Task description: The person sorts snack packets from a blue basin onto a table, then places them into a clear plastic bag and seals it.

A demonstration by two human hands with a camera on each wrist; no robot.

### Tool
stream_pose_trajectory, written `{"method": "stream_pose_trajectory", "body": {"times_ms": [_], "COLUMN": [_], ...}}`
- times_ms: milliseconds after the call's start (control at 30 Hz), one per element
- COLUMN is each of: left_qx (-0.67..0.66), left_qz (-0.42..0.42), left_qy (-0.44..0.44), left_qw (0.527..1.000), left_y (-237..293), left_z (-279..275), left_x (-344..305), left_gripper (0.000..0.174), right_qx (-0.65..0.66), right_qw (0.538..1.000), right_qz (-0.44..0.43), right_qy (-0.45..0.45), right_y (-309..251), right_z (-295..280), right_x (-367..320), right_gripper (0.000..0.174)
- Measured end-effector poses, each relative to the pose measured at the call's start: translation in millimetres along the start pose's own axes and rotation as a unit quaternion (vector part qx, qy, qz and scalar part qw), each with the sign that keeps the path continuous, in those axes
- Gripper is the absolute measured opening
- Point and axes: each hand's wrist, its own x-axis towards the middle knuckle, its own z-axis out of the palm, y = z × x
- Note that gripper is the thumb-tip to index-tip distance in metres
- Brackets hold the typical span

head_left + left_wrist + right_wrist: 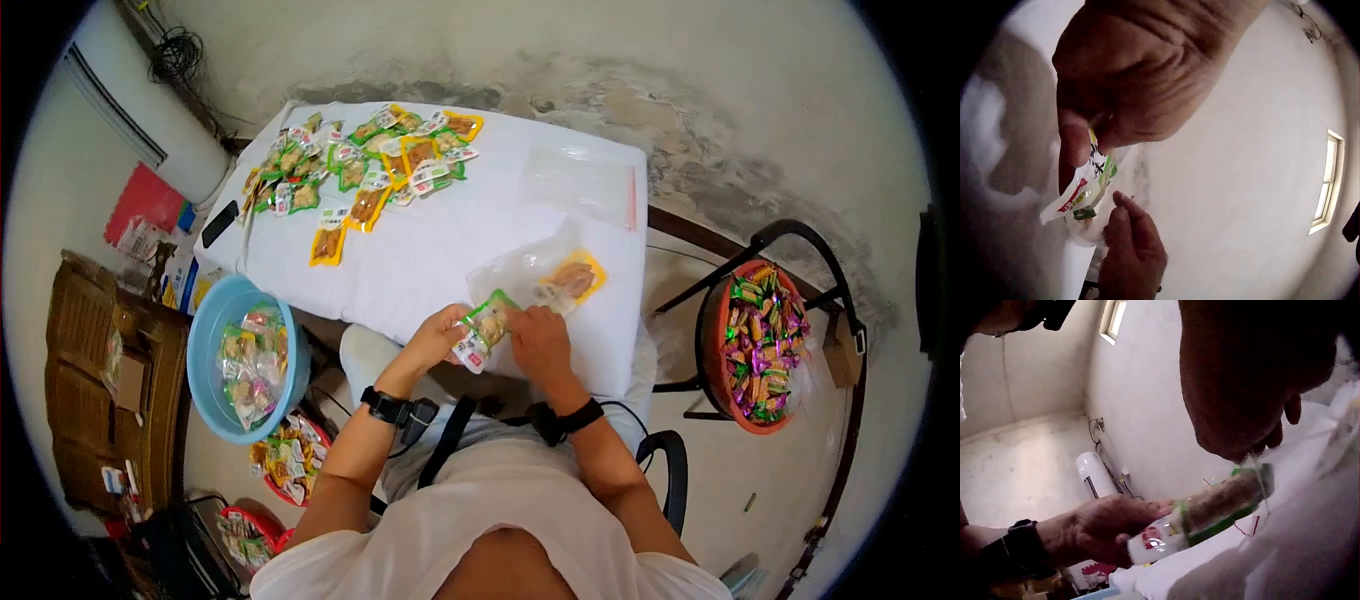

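At the table's (470, 230) near edge: green snack packet (487, 325), pinched at both ends, lower end by left hand (435, 338), upper end by right hand (540, 342). Just beside, at 1 o'clock: clear bag (515, 268) with yellow packet (572, 280) inside. At 11 o'clock: spread of packets (370, 165). Blue basin (205, 340) at 9 o'clock, red basket (712, 330) at 3.

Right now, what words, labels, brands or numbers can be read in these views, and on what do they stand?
Nothing reads clearly enough to quote.
On the green snack packet, pinched by the left hand and right hand: red label, dark characters, blurred.
On the spread packets on the table: print too small.
On the yellow packet: too small.
On the wrappers in the orange basin: too small.
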Motion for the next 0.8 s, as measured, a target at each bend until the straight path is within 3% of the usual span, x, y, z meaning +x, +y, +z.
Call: {"method": "stream_pose_trajectory", "body": {"times_ms": [133,200,267,333,467,533,667,767,800], "left_qx": [0.015,-0.082,-0.045,-0.089,-0.208,-0.188,-0.112,-0.057,0.109], "left_qz": [0.031,0.046,0.033,0.153,0.133,0.105,0.152,0.158,0.260], "left_qy": [-0.007,0.017,0.013,0.054,0.062,0.104,0.079,0.056,0.141], "left_qw": [0.999,0.995,0.998,0.983,0.967,0.971,0.979,0.984,0.949], "left_y": [-7.3,-0.5,-0.8,-33.8,-21.6,-9.6,-20.6,-28.8,-27.7], "left_z": [17.5,34.9,47.0,53.8,74.1,83.5,80.4,69.8,66.7], "left_x": [38.2,51.2,70.6,109.6,122.7,120.5,114.9,124.9,125.3], "left_gripper": [0.026,0.025,0.025,0.025,0.030,0.038,0.046,0.045,0.042], "right_qx": [0.033,0.024,0.015,0.030,-0.004,0.025,0.064,0.063,0.068], "right_qw": [0.999,0.999,1.000,0.999,0.997,0.998,0.996,0.998,0.997], "right_qz": [-0.023,-0.010,0.005,0.012,0.067,0.022,-0.004,0.013,0.014], "right_qy": [0.035,0.022,0.009,0.009,-0.049,0.044,0.060,0.013,0.025], "right_y": [-0.2,-4.1,-4.1,0.6,8.0,14.2,10.5,6.8,7.0], "right_z": [-2.6,-7.1,-7.3,-4.0,-9.8,-8.0,-10.9,-11.3,-9.3], "right_x": [1.9,3.3,2.9,1.1,1.9,0.7,-0.7,-1.8,-2.5], "right_gripper": [0.022,0.023,0.024,0.025,0.027,0.023,0.022,0.021,0.021]}}
